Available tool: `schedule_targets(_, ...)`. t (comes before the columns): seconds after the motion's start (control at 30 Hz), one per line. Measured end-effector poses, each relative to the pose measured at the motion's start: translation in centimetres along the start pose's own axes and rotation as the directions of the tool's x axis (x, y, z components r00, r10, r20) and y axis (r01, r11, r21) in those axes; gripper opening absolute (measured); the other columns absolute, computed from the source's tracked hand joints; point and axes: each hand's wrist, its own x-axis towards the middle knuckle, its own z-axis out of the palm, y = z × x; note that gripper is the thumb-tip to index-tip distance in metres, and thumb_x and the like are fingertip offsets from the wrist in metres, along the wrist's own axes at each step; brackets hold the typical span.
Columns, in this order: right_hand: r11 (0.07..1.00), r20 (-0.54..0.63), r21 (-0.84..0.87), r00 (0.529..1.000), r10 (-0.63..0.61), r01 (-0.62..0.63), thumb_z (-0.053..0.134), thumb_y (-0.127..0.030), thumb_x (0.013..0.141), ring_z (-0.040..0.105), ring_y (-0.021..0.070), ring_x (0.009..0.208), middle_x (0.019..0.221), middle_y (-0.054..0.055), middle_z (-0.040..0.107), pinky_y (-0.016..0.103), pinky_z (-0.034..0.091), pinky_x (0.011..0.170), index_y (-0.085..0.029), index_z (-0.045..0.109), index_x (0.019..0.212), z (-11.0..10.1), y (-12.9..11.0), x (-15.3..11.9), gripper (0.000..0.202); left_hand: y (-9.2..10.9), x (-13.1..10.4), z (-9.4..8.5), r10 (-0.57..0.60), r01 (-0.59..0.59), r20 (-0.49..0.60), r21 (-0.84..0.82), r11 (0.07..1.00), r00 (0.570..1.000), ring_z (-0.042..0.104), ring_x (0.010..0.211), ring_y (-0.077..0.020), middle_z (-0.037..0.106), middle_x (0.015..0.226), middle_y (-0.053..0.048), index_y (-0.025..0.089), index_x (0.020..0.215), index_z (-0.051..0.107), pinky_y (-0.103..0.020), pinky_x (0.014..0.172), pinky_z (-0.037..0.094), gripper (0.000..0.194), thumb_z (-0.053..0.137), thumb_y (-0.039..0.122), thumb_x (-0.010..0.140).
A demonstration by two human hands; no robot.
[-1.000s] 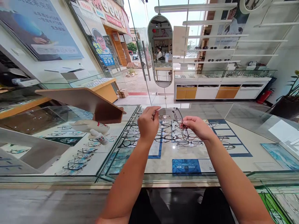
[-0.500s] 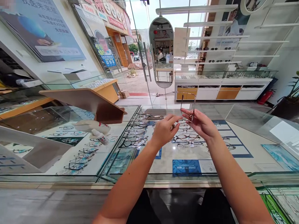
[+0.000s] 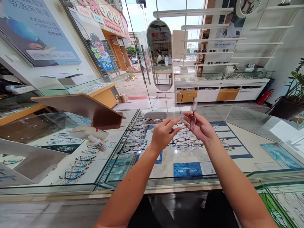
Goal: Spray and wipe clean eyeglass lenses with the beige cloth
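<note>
The right hand (image 3: pixel 204 128) holds a pair of thin-framed eyeglasses (image 3: pixel 192 123) above the glass-topped display desk (image 3: pixel 163 172), its fingers closed about the frame. The eyeglasses are turned on end — one lens above the other — with a temple arm reaching up on their left side. The left hand (image 3: pixel 162 134) is just beside them, thumb and forefinger slightly parted and pointing toward the frame; whether those fingertips touch or grip it, I cannot tell.

Beneath the hands, more spectacles are laid out in rows, a black-rimmed pair (image 3: pixel 128 148) near the left end. A blue-and-white leaflet (image 3: pixel 188 171) lies toward the near edge. Farther left are a small white bottle (image 3: pixel 97 142) and a slanted brown board (image 3: pixel 78 103); beyond the desk — an oval mirror (image 3: pixel 160 53).
</note>
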Motion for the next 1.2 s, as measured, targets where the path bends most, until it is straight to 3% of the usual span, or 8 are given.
schedule_targets(0.3,0.997,0.023,0.059,0.999,0.045,-0.047,0.098,-0.048,0.078,0.078,0.0256,0.107,0.114,0.006,0.085,0.036,0.065,0.084,-0.026,0.08,0.093,-0.3,1.1,0.4,0.032,0.7,0.0,0.0,0.044,-0.04,0.087,-0.043,0.998,0.995,0.071,0.075,-0.0166,0.08,0.093,-0.007,0.025,0.116,0.083,-0.028,0.072,0.049,0.034,0.062,0.052,0.112)
schedule_targets(0.53,0.987,0.016,0.147,0.997,-0.073,0.07,0.099,-0.048,0.076,0.077,0.0182,0.102,0.111,-0.001,0.082,0.031,0.064,0.086,-0.03,0.078,0.092,-0.5,0.0,0.4,0.033,1.6,0.3,0.3,-0.073,0.073,0.007,0.0,0.997,0.997,0.069,0.07,-0.019,0.077,0.076,-0.006,0.022,0.093,0.086,-0.03,0.069,0.046,0.044,0.065,0.057,0.109)
schedule_targets(0.7,0.988,0.059,0.128,0.993,-0.099,0.091,0.095,-0.053,0.082,0.076,0.0209,0.108,0.114,0.0,0.081,0.037,0.064,0.092,-0.032,0.075,0.093,-0.5,-1.3,-0.6,0.031,4.6,-1.7,-2.2,-0.321,0.317,0.004,-0.164,0.934,0.947,0.063,0.064,-0.016,0.076,0.082,-0.002,0.021,0.135,0.079,-0.029,0.068,0.048,0.049,0.073,0.059,0.103)
schedule_targets(0.77,0.985,0.06,0.137,0.991,-0.116,0.107,0.092,-0.052,0.085,0.076,0.021,0.109,0.115,-0.001,0.08,0.038,0.064,0.092,-0.033,0.075,0.092,-0.9,-2.0,-1.0,0.027,5.6,-3.5,-4.5,-0.454,0.44,-0.012,-0.221,0.87,0.891,0.059,0.063,-0.0155,0.071,0.08,0.0,0.021,0.141,0.074,-0.028,0.065,0.046,0.055,0.071,0.061,0.103)
schedule_targets(0.9,0.983,0.07,0.133,0.988,-0.139,0.129,0.086,-0.05,0.093,0.076,0.0217,0.111,0.117,-0.001,0.079,0.038,0.066,0.091,-0.035,0.074,0.092,-1.8,-2.8,-1.1,0.02,4.9,-7.8,-10.6,-0.686,0.636,-0.088,-0.305,0.709,0.722,0.053,0.065,-0.0165,0.06,0.076,-0.001,0.02,0.117,0.078,-0.028,0.058,0.04,0.052,0.059,0.068,0.106)
schedule_targets(1.0,0.982,0.111,0.157,0.986,-0.122,0.103,0.087,-0.049,0.093,0.077,0.0186,0.107,0.113,-0.002,0.08,0.033,0.068,0.089,-0.034,0.075,0.094,-2.0,-2.5,-0.8,0.02,2.0,-11.1,-15.6,-0.85,0.767,-0.111,-0.383,0.515,0.515,0.046,0.06,-0.0141,0.053,0.074,0.002,0.021,0.114,0.074,-0.025,0.054,0.037,0.038,0.06,0.055,0.104)
schedule_targets(1.07,0.982,0.148,0.171,0.983,-0.11,0.085,0.09,-0.048,0.091,0.078,0.0157,0.104,0.109,-0.004,0.08,0.028,0.068,0.088,-0.033,0.076,0.094,-1.8,-2.2,-0.7,0.02,-0.3,-13.1,-18.6,-0.939,0.793,-0.155,-0.505,0.342,0.307,0.048,0.058,-0.0149,0.054,0.071,0.002,0.022,0.11,0.069,-0.024,0.051,0.037,0.027,0.061,0.04,0.093)
schedule_targets(1.2,0.986,0.177,0.158,0.981,-0.081,0.053,0.091,-0.047,0.091,0.079,0.0146,0.101,0.106,-0.005,0.081,0.025,0.069,0.086,-0.032,0.077,0.093,-1.7,-1.8,-0.7,0.02,-4.1,-16.3,-23.2,-0.967,0.825,-0.224,-0.521,0.221,0.117,0.054,0.057,-0.0138,0.062,0.075,0.002,0.021,0.113,0.059,-0.021,0.051,0.041,0.041,0.062,0.021,0.073)
